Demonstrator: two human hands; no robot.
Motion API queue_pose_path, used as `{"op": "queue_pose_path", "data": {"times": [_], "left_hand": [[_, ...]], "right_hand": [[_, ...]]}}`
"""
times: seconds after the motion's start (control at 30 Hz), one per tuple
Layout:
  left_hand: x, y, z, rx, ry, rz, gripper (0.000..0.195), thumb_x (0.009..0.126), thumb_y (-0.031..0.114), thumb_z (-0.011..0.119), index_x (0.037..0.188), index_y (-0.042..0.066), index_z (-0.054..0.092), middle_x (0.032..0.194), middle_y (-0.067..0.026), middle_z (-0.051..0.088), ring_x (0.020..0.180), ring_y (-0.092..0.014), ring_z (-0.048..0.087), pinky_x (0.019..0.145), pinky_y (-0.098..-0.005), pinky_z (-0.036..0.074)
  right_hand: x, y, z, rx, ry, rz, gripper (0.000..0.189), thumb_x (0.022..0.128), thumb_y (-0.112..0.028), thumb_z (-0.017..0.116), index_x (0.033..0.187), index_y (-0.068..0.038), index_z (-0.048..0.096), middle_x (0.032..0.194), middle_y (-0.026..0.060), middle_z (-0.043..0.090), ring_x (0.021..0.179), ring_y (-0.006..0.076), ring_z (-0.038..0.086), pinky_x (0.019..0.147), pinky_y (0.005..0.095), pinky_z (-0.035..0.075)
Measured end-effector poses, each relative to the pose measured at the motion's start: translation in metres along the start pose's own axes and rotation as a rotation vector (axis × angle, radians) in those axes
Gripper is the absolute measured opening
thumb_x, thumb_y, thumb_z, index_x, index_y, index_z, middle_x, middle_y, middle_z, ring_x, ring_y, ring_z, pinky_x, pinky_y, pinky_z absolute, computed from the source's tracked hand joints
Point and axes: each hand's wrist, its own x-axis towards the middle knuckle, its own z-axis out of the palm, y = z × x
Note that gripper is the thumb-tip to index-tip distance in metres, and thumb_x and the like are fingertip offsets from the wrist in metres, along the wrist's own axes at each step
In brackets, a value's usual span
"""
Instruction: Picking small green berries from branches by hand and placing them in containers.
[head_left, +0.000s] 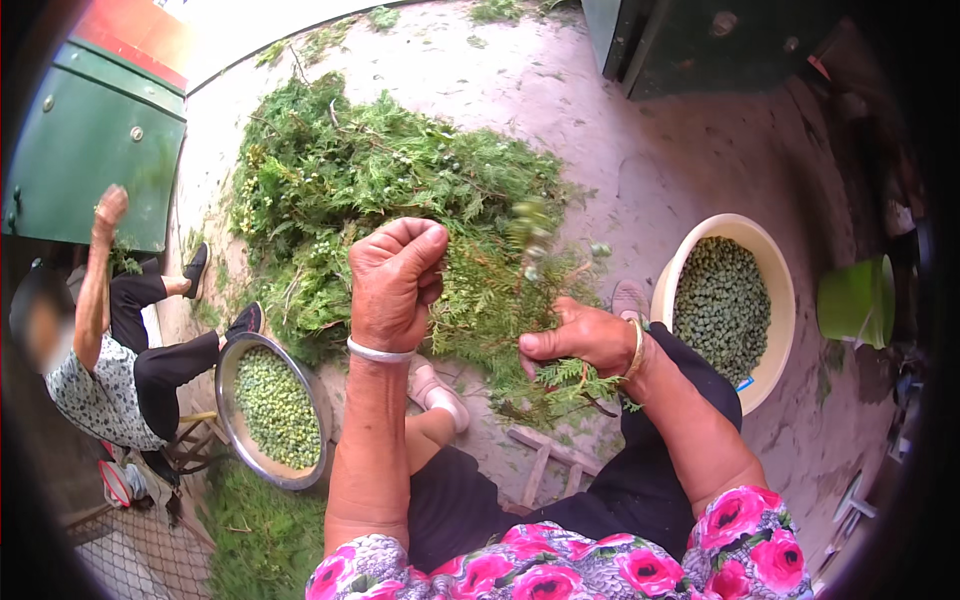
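My right hand (589, 339) grips a leafy conifer branch (517, 300) with scale-like foliage, brownish twigs and small blue-green cones; part of it is blurred by motion. To its left my left hand (397, 281) is raised with the fingers curled and the thumb against the forefinger; whether something small is between them cannot be told. Beyond both hands lies a large heap of cut green conifer branches (360, 165) on the floor. A cream plastic tub (784, 300) at the right holds many green cones (720, 307). Another lot of cones (277, 409) fills a metal basin (319, 450) at the left.
At the left a co-worker (105, 390) sits on a wooden stool, one arm raised. More greenery (262, 525) lies below the metal basin. A green bucket (855, 300) stands at the far right. A wooden frame (551, 454) is between my legs. Green metal doors (97, 150) border the floor.
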Motion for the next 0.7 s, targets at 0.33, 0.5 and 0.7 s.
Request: {"op": "queue_pose_path", "data": {"times": [0.33,0.5,0.7], "left_hand": [[0.008,-0.016,0.001,-0.021,0.224,0.024,0.013,0.085,0.017,0.066,0.077,0.008,0.059,0.056,0.0057,0.047,0.042,-0.002,0.036,0.036,-0.0179,0.028],[0.017,-0.012,-0.014,0.406,0.416,0.373,0.009,0.085,0.008,0.062,0.077,0.004,0.058,0.056,0.0015,0.051,0.041,-0.003,0.039,0.033,-0.017,0.03],[0.019,0.013,-0.042,-0.48,0.179,0.046,0.007,0.087,0.006,0.051,0.085,0.001,0.056,0.083,-0.0133,0.057,0.063,-0.014,0.051,0.049,-0.0241,0.044]], "right_hand": [[0.009,0.004,0.003,0.024,0.089,0.042,0.045,0.077,-0.035,0.073,0.088,0.005,0.056,0.081,0.0042,0.051,0.073,0.0082,0.041,0.067,0.0244,0.039],[-0.011,-0.032,0.012,-0.41,0.157,0.146,0.063,0.082,-0.047,0.062,0.099,0.013,0.053,0.107,0.0216,0.052,0.099,0.0257,0.049,0.082,0.034,0.042],[-0.014,-0.03,0.006,-0.634,0.161,0.184,0.074,0.084,-0.051,0.054,0.114,0.016,0.047,0.123,0.0308,0.047,0.117,0.0375,0.046,0.096,0.0371,0.037]]}}
